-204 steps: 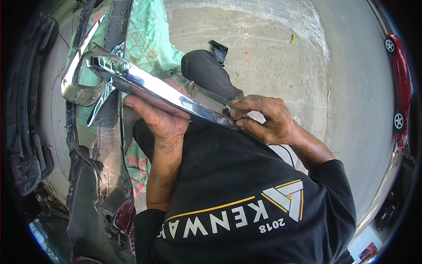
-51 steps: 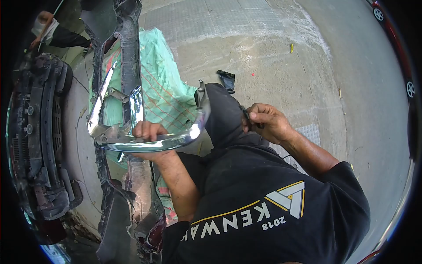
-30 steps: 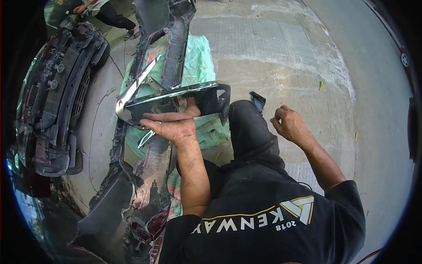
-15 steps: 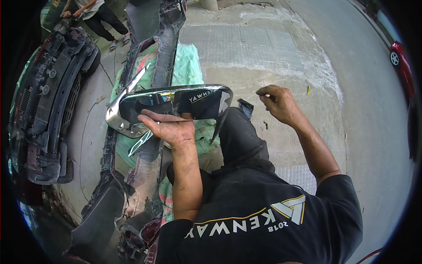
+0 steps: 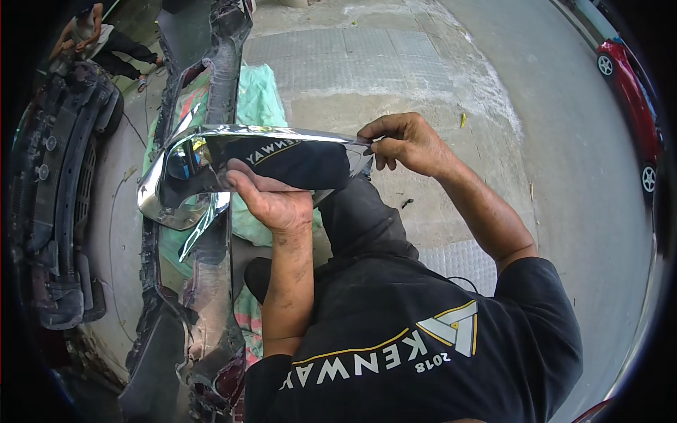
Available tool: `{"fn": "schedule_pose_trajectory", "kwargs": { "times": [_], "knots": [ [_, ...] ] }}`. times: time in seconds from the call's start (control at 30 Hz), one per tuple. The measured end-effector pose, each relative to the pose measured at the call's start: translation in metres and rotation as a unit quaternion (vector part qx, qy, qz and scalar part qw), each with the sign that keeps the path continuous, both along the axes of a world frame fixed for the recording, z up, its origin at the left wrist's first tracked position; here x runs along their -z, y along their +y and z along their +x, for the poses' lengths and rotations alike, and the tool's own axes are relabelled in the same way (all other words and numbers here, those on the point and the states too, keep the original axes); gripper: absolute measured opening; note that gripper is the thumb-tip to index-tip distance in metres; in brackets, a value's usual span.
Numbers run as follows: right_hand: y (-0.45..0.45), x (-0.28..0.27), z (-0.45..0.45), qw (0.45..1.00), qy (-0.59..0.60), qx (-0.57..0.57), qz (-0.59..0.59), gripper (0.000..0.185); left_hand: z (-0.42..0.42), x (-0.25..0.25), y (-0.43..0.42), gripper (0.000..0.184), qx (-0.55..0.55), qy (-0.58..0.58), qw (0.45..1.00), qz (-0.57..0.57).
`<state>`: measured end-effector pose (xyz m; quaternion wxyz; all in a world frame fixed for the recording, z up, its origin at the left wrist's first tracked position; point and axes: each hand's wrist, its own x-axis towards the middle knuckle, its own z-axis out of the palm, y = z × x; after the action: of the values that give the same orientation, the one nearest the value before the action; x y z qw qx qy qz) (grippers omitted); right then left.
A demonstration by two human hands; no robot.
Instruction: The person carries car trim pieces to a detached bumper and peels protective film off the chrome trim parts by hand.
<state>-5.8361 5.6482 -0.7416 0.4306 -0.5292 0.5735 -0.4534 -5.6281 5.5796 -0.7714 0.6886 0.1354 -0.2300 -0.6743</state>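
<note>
A shiny chrome trim piece [image 5: 296, 158], curved and mirror-like, is held up in front of me, reflecting my shirt. My left hand [image 5: 276, 201] supports it from below, palm up, with the thumb side showing and part of the fingers hidden by the trim. At the trim's right end, my right hand [image 5: 402, 144] pinches the corner between thumb and fingers; whether something thin is also in the pinch I cannot make out. Beneath the trim's left side lies a long dark car bumper [image 5: 208, 282], its rough inner side up.
Green sheeting [image 5: 261, 95] lies under the bumper. A car front with its parts exposed [image 5: 60, 190] stands at left, and a person [image 5: 106, 39] is behind it. My bent knee [image 5: 360, 218] is below the trim. A red car [image 5: 631, 92] is at far right.
My right hand has moved left from open air onto the trim's right end. The trim has tilted, so its reflection differs. The whole view has shifted slightly.
</note>
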Motion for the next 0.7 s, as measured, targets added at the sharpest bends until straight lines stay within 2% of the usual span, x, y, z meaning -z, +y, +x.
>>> {"fn": "schedule_pose_trajectory", "kwargs": {
  "times": [0.1,0.23,0.43,0.53,0.63,0.7],
  "knots": [
    [0.002,0.019,-0.01,0.999,-0.026,0.016,0.013,0.028,-0.01,0.008,0.007,0.049,0.044,0.023,0.999,-0.007],
    [0.008,0.037,-0.016,0.998,-0.057,0.027,0.015,0.029,-0.019,0.021,0.009,0.045,0.032,0.008,0.999,0.022],
    [0.01,0.057,-0.014,0.995,-0.071,0.059,0.025,0.03,-0.019,0.034,0.01,0.047,0.056,0.007,0.998,0.01],
    [0.012,0.06,-0.014,0.992,-0.107,0.058,0.034,0.029,-0.02,0.038,0.01,0.05,0.021,-0.005,0.998,0.065],
    [0.016,0.059,-0.017,0.989,-0.144,0.029,0.027,0.026,-0.018,0.034,0.009,0.054,0.023,-0.009,0.998,0.06],
    [0.017,0.054,-0.013,0.992,-0.113,0.044,0.038,0.026,-0.017,0.036,0.009,0.056,0.032,-0.004,0.997,0.063]
  ]
}}
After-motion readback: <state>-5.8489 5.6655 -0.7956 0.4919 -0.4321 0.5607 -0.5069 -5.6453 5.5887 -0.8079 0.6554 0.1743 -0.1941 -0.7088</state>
